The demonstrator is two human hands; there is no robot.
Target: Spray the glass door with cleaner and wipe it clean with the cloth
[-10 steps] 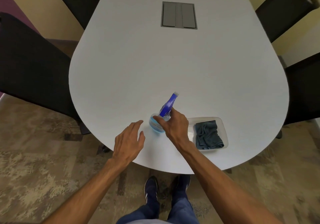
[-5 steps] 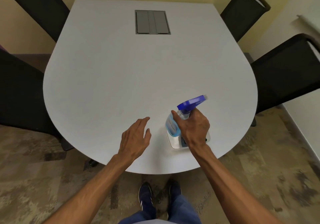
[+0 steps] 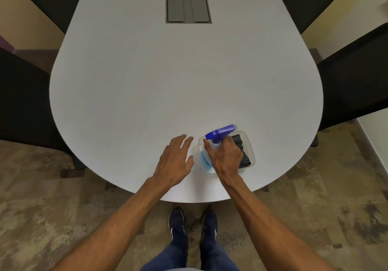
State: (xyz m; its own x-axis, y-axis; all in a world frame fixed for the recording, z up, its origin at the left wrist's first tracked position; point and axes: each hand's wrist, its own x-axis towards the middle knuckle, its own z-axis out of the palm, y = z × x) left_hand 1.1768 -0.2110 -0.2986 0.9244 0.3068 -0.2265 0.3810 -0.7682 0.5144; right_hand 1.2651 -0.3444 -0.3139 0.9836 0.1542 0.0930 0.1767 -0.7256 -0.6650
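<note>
My right hand (image 3: pixel 225 157) grips the neck of a clear spray bottle (image 3: pixel 206 157) that holds blue liquid and has a blue trigger head (image 3: pixel 220 132). The bottle is over a clear plastic tray (image 3: pixel 249 144) near the front edge of the white table (image 3: pixel 147 86). A dark blue-grey cloth (image 3: pixel 241 146) lies folded in the tray, partly hidden behind my hand. My left hand (image 3: pixel 175 161) hovers flat just left of the bottle, fingers spread and holding nothing. No glass door is in view.
Black chairs stand around the table: one at the left (image 3: pixel 23 100), one at the right (image 3: pixel 354 81) and one at each far corner. A grey cable hatch (image 3: pixel 188 6) is set into the far part of the table. My shoes (image 3: pixel 193 222) stand on patterned carpet.
My right hand has carried the spray bottle to the right, from beside the tray to over it, and the nozzle has swung to the right. My left hand followed a little.
</note>
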